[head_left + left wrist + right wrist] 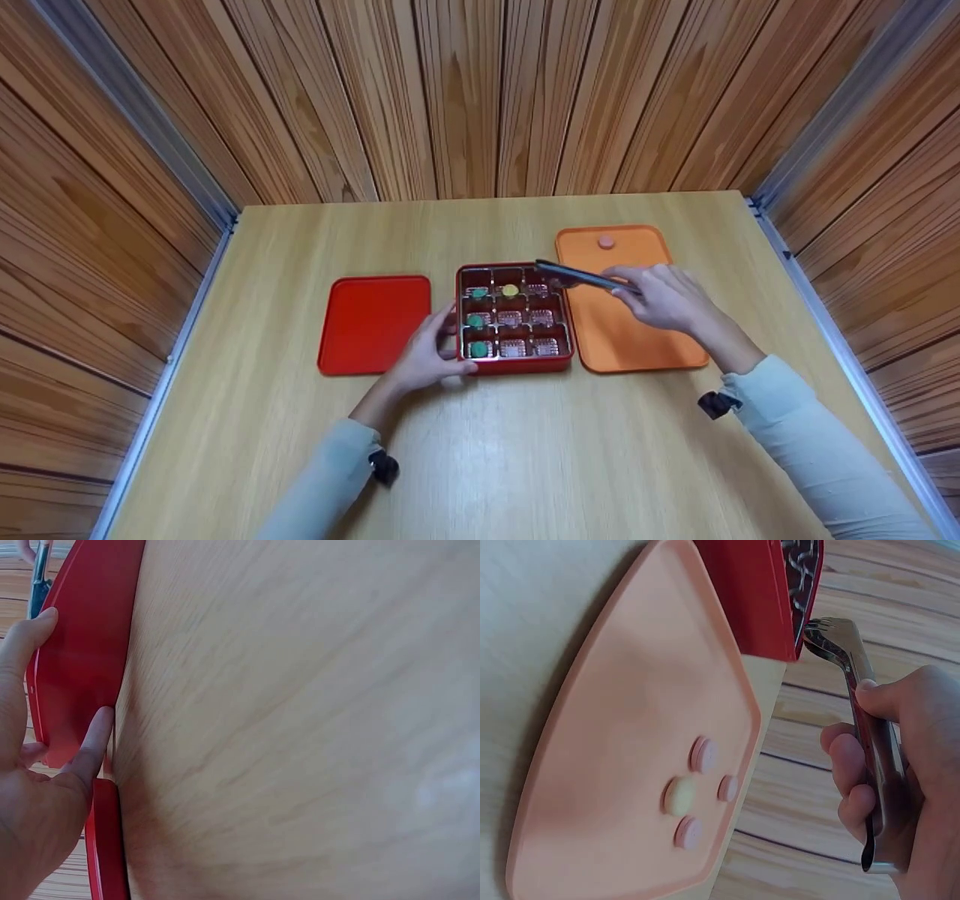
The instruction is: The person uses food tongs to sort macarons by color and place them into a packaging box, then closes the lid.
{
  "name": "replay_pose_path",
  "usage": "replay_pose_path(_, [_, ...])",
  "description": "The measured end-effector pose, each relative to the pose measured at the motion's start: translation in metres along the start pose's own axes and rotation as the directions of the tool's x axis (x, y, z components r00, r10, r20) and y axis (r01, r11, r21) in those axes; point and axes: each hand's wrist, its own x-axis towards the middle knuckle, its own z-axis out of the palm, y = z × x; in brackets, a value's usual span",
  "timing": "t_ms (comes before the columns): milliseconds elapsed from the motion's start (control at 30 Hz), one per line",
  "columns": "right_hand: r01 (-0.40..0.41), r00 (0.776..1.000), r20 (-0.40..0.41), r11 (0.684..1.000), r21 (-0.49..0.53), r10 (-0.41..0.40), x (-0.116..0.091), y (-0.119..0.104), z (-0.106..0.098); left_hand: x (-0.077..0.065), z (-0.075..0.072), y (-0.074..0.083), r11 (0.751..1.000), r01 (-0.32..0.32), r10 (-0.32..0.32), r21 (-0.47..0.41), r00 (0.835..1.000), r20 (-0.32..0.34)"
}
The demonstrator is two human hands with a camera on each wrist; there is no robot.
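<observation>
My left hand point(431, 356) holds the near left corner of a red box point(525, 366), its thumb along the front wall and other fingers at the left side. The box has a clear divided insert. Three green macarons point(478, 349) fill its left column, and a yellow macaron point(510, 290) sits in the far middle compartment. In my right hand point(664, 296) is a pair of metal tongs point(589, 277), gripped between thumb and fingers. The tongs' tips hang over the box's far right corner; whether they hold anything I cannot tell.
An orange tray point(637, 337) lies right of the box. On it, the right wrist view shows three pink macarons point(703, 755) and one pale yellow macaron point(679, 796). Left of the box lies a red lid point(375, 322). Wood-panelled walls point(465, 97) stand around the table.
</observation>
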Motion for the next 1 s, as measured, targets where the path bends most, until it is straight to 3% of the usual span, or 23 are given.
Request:
replay_pose_path(200, [0.016,1.0,0.027,1.0,-0.02,-0.015,0.001,-0.014,0.003,-0.001,0.001,0.0,1.0,-0.003,0.003,0.0,1.0,-0.004])
replay_pose_path(533, [0.116,0.993,0.016,0.987,-0.112,-0.115,0.008,-0.035,0.012,0.0,0.001,0.0,1.0,0.004,-0.004,0.015,1.0,-0.007])
replay_pose_path(767, [0.165,0.986,0.041,0.985,-0.046,-0.163,0.013,-0.045,0.018,-0.001,0.0,0.0,1.0,-0.005,0.005,0.021,1.0,-0.013])
replay_pose_path(1000, [0.202,0.979,0.031,0.978,-0.06,-0.2,0.014,-0.047,0.025,-0.002,0.0,0.001,1.0,0.008,-0.008,0.005,1.0,-0.001])
